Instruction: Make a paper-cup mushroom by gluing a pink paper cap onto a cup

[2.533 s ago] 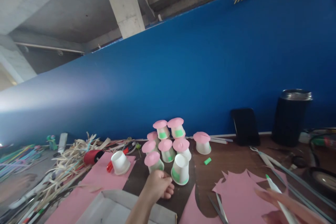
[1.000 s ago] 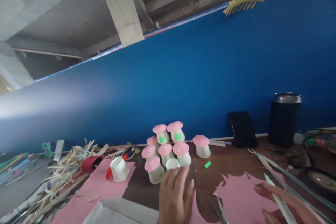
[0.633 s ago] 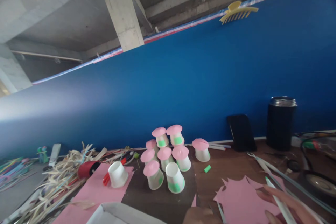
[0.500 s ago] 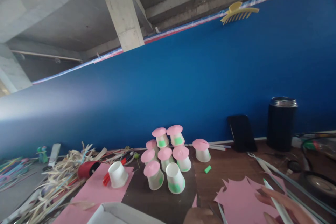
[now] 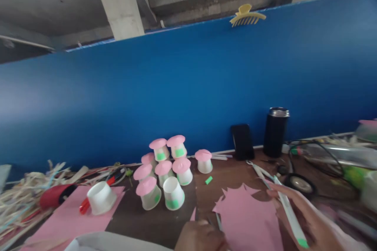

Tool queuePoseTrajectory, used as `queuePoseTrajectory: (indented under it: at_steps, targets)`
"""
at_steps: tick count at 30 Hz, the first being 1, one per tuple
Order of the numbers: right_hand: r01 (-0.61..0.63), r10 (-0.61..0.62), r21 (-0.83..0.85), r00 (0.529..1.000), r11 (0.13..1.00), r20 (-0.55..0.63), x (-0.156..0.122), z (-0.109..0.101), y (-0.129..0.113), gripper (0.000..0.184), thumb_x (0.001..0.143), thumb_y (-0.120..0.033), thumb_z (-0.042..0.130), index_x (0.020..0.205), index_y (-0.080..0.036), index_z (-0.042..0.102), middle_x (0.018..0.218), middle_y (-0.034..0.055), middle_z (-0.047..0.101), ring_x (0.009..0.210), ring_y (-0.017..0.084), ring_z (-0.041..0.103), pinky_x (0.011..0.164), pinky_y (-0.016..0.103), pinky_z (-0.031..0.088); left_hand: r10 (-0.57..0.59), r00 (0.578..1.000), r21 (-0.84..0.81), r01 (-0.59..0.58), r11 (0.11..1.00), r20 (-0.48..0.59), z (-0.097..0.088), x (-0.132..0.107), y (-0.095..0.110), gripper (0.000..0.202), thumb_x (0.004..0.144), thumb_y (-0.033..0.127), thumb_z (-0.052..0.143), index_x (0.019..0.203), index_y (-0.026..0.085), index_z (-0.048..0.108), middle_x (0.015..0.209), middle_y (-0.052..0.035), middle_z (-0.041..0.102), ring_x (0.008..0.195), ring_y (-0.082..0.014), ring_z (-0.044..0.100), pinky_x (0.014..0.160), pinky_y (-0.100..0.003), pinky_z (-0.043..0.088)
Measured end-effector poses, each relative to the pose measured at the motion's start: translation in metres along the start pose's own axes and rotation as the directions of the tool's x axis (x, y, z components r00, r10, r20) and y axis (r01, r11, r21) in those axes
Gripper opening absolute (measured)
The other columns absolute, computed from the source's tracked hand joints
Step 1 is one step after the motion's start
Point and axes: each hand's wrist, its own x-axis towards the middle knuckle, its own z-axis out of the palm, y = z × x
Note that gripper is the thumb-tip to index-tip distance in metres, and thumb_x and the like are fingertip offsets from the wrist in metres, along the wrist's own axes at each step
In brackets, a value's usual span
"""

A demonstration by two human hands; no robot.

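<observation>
My right hand [image 5: 315,215] is closed around a white marker [image 5: 290,208] with green ends, slanting up and left just right of the jagged pink paper [image 5: 250,215]. At the bottom edge my left hand [image 5: 202,237] is curled, partly cut off. What it may hold is hidden, though a thin pale strip [image 5: 218,221] lies beside it. A small green cap [image 5: 209,180] lies above the paper. Several white paper cups [image 5: 151,198] with pink paper tops stand in a stacked cluster. One cup [image 5: 174,196] with green patches stands without a top, in front.
A plain white cup [image 5: 101,199] stands on a pink sheet [image 5: 76,219] at left, by a red roll [image 5: 55,197] and tangled strips [image 5: 20,200]. Behind are a phone [image 5: 243,141] and a black bottle [image 5: 275,133]. A tape roll [image 5: 300,185] and cables are at right.
The view has swung right, so everything sits further left. My right hand with the marker has moved up and away from the pink paper. More of my left hand shows.
</observation>
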Motion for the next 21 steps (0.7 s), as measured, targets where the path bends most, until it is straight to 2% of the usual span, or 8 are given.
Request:
queuePoseTrajectory:
  at_steps: [3,6,8,11,16,19,21]
  targets:
    - [-0.072,0.104,-0.164,0.975,0.984,0.198,0.010,-0.022,0.004,0.059,0.074,-0.014,0.047,0.129,-0.035,0.052,0.115,0.0029,0.073,0.086,0.024,0.074,0.063,0.029,0.055,-0.057,0.998,-0.120,0.059,0.991,0.022,-0.015,0.003,0.005,0.032,0.094,0.025,0.041,0.069,0.023,0.060,0.058,0.0034,0.063,0.052,-0.0102,0.058,0.046,-0.025,0.033]
    - [-0.105,0.230,-0.337,0.905,0.936,0.358,0.014,-0.032,0.005,0.067,0.068,-0.005,0.044,0.126,-0.036,0.055,0.093,0.0024,0.076,0.072,0.025,0.073,0.055,0.030,0.049,-0.068,0.997,-0.151,0.071,0.986,0.019,-0.026,0.005,0.008,0.033,0.095,0.025,0.038,0.070,0.024,0.061,0.058,0.0037,0.063,0.052,-0.0111,0.057,0.046,-0.026,0.033]
    - [-0.087,0.250,-0.367,0.871,0.926,0.424,0.013,-0.035,0.000,0.068,0.066,-0.002,0.042,0.123,-0.036,0.057,0.087,0.0027,0.076,0.070,0.026,0.073,0.053,0.029,0.045,-0.070,0.998,-0.136,0.070,0.988,-0.002,-0.029,0.006,0.008,0.031,0.094,0.026,0.039,0.074,0.025,0.063,0.059,0.0042,0.064,0.051,-0.0122,0.057,0.046,-0.028,0.033]
    - [-0.046,0.193,-0.315,0.870,0.948,0.453,0.011,-0.041,-0.011,0.061,0.070,-0.003,0.041,0.116,-0.037,0.063,0.094,0.0027,0.077,0.073,0.026,0.074,0.056,0.028,0.045,-0.087,0.994,-0.107,0.079,0.991,-0.070,-0.029,0.006,0.006,0.027,0.093,0.024,0.040,0.082,0.024,0.064,0.061,0.0036,0.065,0.052,-0.0135,0.059,0.048,-0.028,0.036]
    - [-0.014,0.152,-0.290,0.874,0.957,0.461,0.008,-0.050,-0.012,0.048,0.076,-0.010,0.042,0.109,-0.033,0.069,0.083,0.0040,0.077,0.074,0.027,0.074,0.060,0.029,0.047,-0.128,0.986,-0.089,0.119,0.989,-0.109,-0.030,0.005,0.005,0.025,0.093,0.022,0.040,0.081,0.024,0.062,0.059,0.0034,0.063,0.051,-0.0141,0.058,0.050,-0.026,0.040]
    - [0.004,0.108,-0.231,0.876,0.973,0.470,0.004,-0.052,-0.005,0.048,0.077,-0.011,0.042,0.111,-0.032,0.067,0.100,0.0047,0.076,0.090,0.027,0.072,0.073,0.032,0.049,-0.128,0.987,-0.092,0.119,0.989,-0.099,-0.032,0.006,0.007,0.023,0.093,0.022,0.041,0.082,0.024,0.061,0.059,0.0041,0.062,0.050,-0.0141,0.058,0.049,-0.026,0.039]
    - [0.003,0.096,-0.192,0.859,0.981,0.503,0.002,-0.054,-0.004,0.049,0.078,-0.010,0.040,0.111,-0.033,0.067,0.104,0.0047,0.074,0.095,0.027,0.070,0.078,0.034,0.048,-0.135,0.987,-0.096,0.127,0.987,-0.082,-0.034,0.006,0.007,0.023,0.093,0.022,0.041,0.081,0.024,0.061,0.059,0.0043,0.061,0.050,-0.0140,0.058,0.049,-0.026,0.039]
